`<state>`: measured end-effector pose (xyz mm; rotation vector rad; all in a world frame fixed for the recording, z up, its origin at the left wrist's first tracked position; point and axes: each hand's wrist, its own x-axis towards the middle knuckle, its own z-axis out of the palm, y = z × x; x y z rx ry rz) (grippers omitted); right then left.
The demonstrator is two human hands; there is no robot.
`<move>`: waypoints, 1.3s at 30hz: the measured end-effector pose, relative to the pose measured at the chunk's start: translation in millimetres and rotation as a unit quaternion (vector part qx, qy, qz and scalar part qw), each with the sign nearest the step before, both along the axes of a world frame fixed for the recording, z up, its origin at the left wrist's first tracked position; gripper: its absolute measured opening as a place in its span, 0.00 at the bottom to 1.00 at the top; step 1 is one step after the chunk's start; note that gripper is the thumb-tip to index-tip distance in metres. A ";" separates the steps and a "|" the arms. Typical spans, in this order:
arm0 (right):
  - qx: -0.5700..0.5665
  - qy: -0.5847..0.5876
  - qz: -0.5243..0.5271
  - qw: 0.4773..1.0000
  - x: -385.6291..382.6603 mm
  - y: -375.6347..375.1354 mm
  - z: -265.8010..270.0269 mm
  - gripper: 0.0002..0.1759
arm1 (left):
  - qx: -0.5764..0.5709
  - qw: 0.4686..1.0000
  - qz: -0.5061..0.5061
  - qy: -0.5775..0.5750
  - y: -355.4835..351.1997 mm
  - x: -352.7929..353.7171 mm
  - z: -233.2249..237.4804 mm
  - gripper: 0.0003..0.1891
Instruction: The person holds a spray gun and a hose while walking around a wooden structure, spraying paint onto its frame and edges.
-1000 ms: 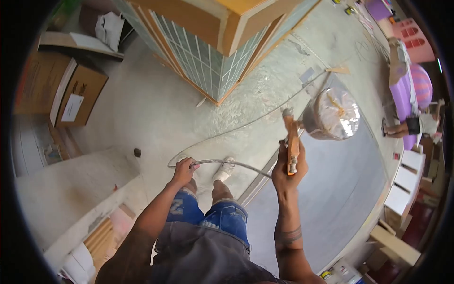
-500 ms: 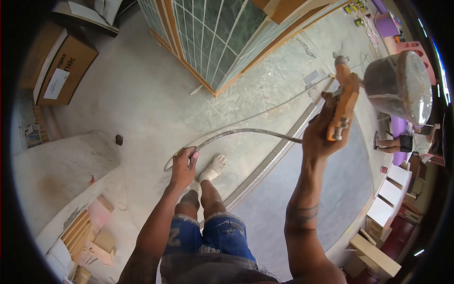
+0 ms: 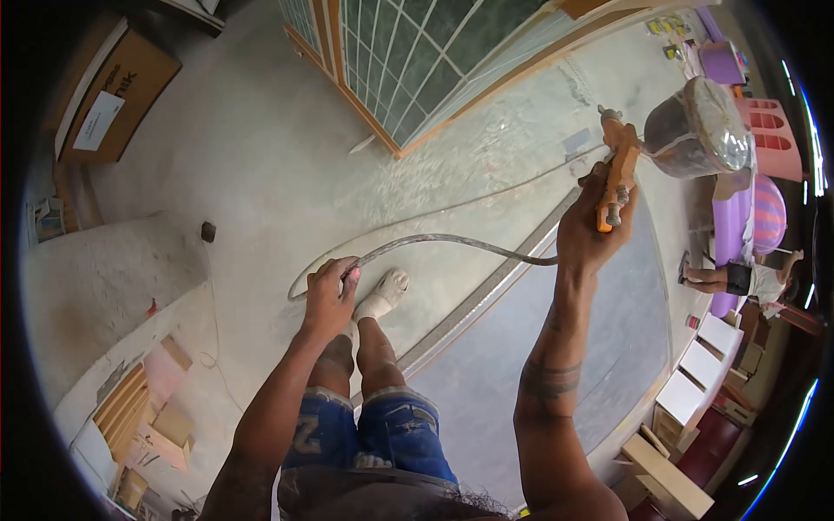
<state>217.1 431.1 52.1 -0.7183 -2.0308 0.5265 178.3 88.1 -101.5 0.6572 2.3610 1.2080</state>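
Observation:
My right hand [image 3: 592, 227] is wrapped round the orange body of a spray gun [image 3: 619, 165], raised at the right. A dark cup with a cloudy, clear covering sticks out from the gun's far side. A grey air hose [image 3: 456, 240] runs from near my right wrist in an arc to my left hand [image 3: 330, 295], whose fingers are closed round it. Past that hand the hose loops back and trails across the floor to the upper right. Below my right arm is a large grey-blue flat panel [image 3: 539, 339] with a pale edge strip.
A wood-framed piece with green gridded panes [image 3: 417, 61] stands ahead. At left are a cardboard box [image 3: 122, 91] and a pale curved block [image 3: 122, 286]. Wooden pieces [image 3: 122, 408] sit lower left. On the right are white panels [image 3: 699, 369], a pink arched piece [image 3: 769, 135] and another person [image 3: 747, 278].
My view has shifted, with the framed piece now higher in the picture. The spray gun and its cup appear slightly further left. Both hands keep their hold.

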 end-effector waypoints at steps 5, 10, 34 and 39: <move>-0.062 -0.042 0.012 0.997 10.7 -3.3 -40.2 0.14 | -0.014 1.000 0.004 0.005 -12.8 11.0 -16.3 0.10; -0.093 -0.097 -0.020 0.991 20.3 -26.8 -38.9 0.14 | -0.031 1.000 -0.001 -0.003 -22.9 20.5 -20.8 0.10; -0.121 -0.090 0.019 0.988 -4.7 -0.9 -149.6 0.12 | -0.062 0.996 0.033 -0.047 -27.0 33.3 -66.9 0.12; -0.187 -0.124 0.002 0.974 -10.4 -3.6 -197.8 0.14 | -0.091 0.995 0.030 -0.041 -29.1 37.7 -82.8 0.13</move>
